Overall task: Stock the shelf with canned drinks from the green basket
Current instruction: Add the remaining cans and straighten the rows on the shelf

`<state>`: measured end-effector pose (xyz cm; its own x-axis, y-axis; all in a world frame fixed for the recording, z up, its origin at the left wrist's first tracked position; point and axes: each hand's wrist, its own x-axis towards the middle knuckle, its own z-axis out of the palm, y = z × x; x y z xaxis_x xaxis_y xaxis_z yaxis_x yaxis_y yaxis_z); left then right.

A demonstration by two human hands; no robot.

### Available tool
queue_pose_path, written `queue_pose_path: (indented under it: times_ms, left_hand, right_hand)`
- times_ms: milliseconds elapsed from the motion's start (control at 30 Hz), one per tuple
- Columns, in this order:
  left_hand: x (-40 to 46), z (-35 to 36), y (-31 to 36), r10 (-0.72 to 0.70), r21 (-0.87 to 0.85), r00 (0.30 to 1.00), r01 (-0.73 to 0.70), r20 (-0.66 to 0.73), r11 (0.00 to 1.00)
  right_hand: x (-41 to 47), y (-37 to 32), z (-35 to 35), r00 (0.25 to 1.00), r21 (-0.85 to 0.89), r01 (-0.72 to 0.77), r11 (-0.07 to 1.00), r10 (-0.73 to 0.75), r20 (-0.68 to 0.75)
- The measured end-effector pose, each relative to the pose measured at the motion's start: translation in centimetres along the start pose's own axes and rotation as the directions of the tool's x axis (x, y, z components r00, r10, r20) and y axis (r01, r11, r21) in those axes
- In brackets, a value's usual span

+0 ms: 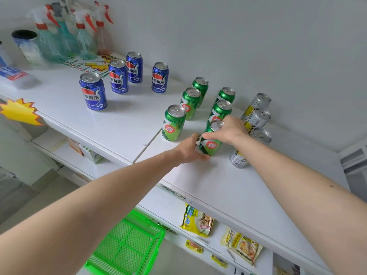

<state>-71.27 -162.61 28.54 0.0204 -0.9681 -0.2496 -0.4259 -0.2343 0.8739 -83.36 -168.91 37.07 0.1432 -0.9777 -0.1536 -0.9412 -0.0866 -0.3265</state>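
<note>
Green can (211, 138), bearing a red round logo and a silver pull-tab top, is standing upright at the front of a column of matching green cans (220, 110) on the white shelf (228, 185). Both hands are closing on it: the left hand (187, 149) is wrapping its fingers round the can's lower left side, while the right hand (231, 130) is gripping the rim from above, thumb across the front. Just right of the held can, silver-and-yellow cans (258, 118) are lining up, the nearest one largely hidden behind the right wrist. Left of it, another column of green cans (174, 122) is standing, and further left four blue cola cans (93, 92). Below the shelf edge, the green basket (127, 247) is showing only partly, its contents impossible to make out behind the left forearm. Spray bottles (83, 36) at the far left are blurring at the wide-angle edge.
</note>
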Motion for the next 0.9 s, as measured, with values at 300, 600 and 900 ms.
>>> queue_pose_path:
  times_ms: [300, 600, 900]
  left_hand:
    - [-2.9, -1.8, -1.1, 0.005, -0.052, 1.0, -0.005, -0.008, 0.999]
    - [-11.3, -10.1, -6.4, 0.076, -0.052, 0.992, -0.082, -0.102, 0.995]
    - [-22.9, -22.7, -18.7, -0.013, -0.007, 0.969, 0.012, -0.246, 1.0]
  right_hand:
    - [-1.7, -2.4, -0.8, 0.986, 0.085, 0.059, 0.995, -0.045, -0.162]
    - [-8.2, -11.3, 3.6, 0.891, 0.169, 0.291, 0.942, -0.202, -0.407]
    - [-16.9, -24.1, 15.0, 0.87, 0.255, 0.425, 0.869, -0.313, -0.382]
